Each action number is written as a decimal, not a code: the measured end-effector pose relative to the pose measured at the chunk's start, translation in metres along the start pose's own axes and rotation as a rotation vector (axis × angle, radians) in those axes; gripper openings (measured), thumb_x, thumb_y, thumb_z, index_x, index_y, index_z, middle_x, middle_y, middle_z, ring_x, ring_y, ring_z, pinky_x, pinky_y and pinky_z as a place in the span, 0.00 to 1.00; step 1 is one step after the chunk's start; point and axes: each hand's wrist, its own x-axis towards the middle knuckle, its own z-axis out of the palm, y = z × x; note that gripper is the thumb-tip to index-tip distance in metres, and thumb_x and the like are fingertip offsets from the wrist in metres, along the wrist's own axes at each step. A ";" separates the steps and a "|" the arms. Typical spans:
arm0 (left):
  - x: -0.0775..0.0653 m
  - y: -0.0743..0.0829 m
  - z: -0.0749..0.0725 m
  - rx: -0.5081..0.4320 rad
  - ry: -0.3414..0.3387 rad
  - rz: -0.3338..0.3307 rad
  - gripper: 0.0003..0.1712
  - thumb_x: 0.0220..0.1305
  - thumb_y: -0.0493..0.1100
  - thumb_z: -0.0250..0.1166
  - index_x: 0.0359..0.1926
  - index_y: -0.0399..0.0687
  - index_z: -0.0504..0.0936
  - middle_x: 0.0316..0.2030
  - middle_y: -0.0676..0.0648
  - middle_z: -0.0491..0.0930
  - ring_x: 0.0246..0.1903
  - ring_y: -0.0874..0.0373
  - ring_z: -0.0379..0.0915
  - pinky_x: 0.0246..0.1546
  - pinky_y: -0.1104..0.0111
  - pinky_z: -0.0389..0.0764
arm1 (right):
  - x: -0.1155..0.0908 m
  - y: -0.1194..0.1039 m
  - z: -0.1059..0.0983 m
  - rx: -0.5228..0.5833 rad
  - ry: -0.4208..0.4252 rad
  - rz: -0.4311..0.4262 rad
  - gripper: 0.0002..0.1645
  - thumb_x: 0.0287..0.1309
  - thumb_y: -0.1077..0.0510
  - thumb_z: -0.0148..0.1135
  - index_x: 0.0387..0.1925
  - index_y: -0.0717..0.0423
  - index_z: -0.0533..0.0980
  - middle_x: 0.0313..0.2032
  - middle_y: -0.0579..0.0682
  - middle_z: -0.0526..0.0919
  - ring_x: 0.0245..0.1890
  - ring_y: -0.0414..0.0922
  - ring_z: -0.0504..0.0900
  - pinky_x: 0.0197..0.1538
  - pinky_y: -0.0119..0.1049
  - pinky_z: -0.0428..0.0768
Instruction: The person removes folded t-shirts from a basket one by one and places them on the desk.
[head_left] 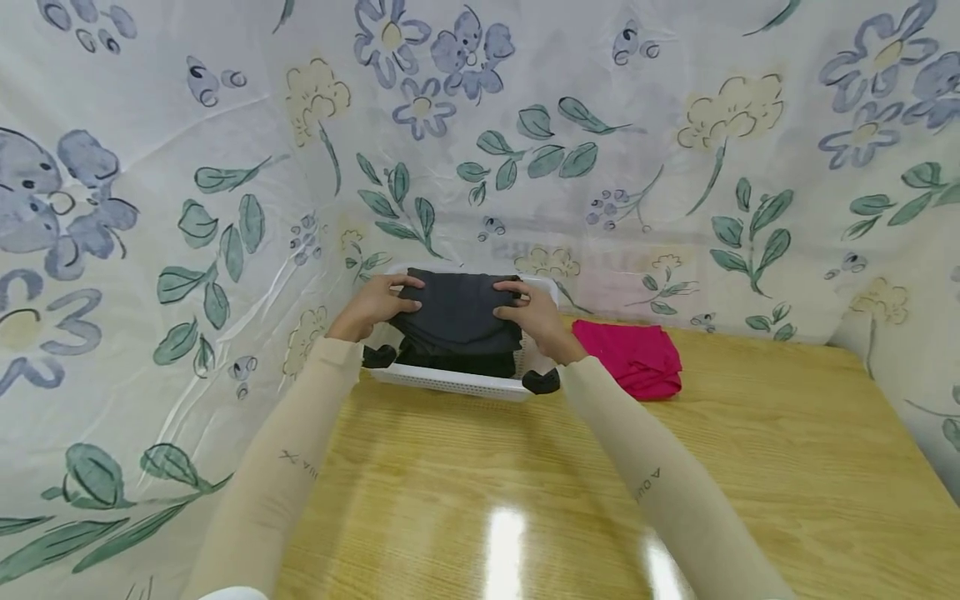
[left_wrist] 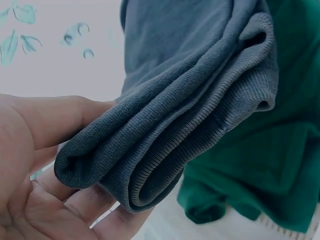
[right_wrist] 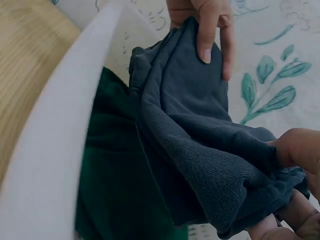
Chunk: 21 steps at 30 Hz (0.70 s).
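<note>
At the far left corner of the desk (head_left: pixel 420 467), a white basket (head_left: pixel 457 383) stands with its two black handles (head_left: pixel 542 382) folded out. Over it, between both hands, is the grey cloth (head_left: pixel 457 312), folded into a thick pad. The left hand (head_left: pixel 378 302) grips its left end and the right hand (head_left: pixel 540 315) its right end, thumb and fingers of each pinching the folds.

From the head, what lies underneath in the basket looks almost black; both wrist views show it to be a green cloth (left_wrist: pixel 255 155). The left wrist view alone brings out the ribbed fabric among the grey cloth's stacked layers. The right wrist view shows the basket's wall close up, and the left hand's fingers lying over the cloth's far end. Only the head view takes in the pink cloth (head_left: pixel 630 358), folded near the desk's far edge, just right of the basket.

Small dark letters run along the left sleeve (head_left: pixel 277 475) and the right sleeve (head_left: pixel 667 475); they are tiny and slanted, but the right one may begin "AQU". Behind the basket, faint reversed lettering shows on the flowered sheet (head_left: pixel 645 200), too pale to read.
</note>
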 end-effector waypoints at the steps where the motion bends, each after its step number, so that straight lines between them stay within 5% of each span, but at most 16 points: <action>1: 0.000 0.003 0.001 -0.004 0.001 0.004 0.27 0.74 0.40 0.64 0.71 0.48 0.74 0.78 0.38 0.54 0.72 0.37 0.59 0.66 0.44 0.68 | -0.001 -0.002 -0.004 0.009 -0.001 0.000 0.27 0.66 0.64 0.68 0.65 0.45 0.79 0.71 0.57 0.70 0.68 0.52 0.73 0.66 0.49 0.75; 11: -0.005 0.030 0.017 -0.031 0.006 0.046 0.27 0.75 0.43 0.64 0.72 0.52 0.74 0.74 0.36 0.62 0.72 0.38 0.59 0.69 0.41 0.63 | -0.014 -0.016 -0.039 -0.047 0.017 -0.041 0.27 0.65 0.61 0.69 0.64 0.43 0.79 0.74 0.54 0.66 0.71 0.52 0.70 0.68 0.49 0.72; 21: 0.000 0.055 0.037 -0.064 0.028 0.103 0.26 0.72 0.42 0.67 0.70 0.54 0.77 0.72 0.37 0.66 0.71 0.40 0.62 0.67 0.43 0.67 | -0.029 -0.023 -0.076 0.113 0.012 -0.057 0.29 0.65 0.65 0.68 0.66 0.48 0.78 0.69 0.56 0.72 0.64 0.53 0.77 0.61 0.50 0.79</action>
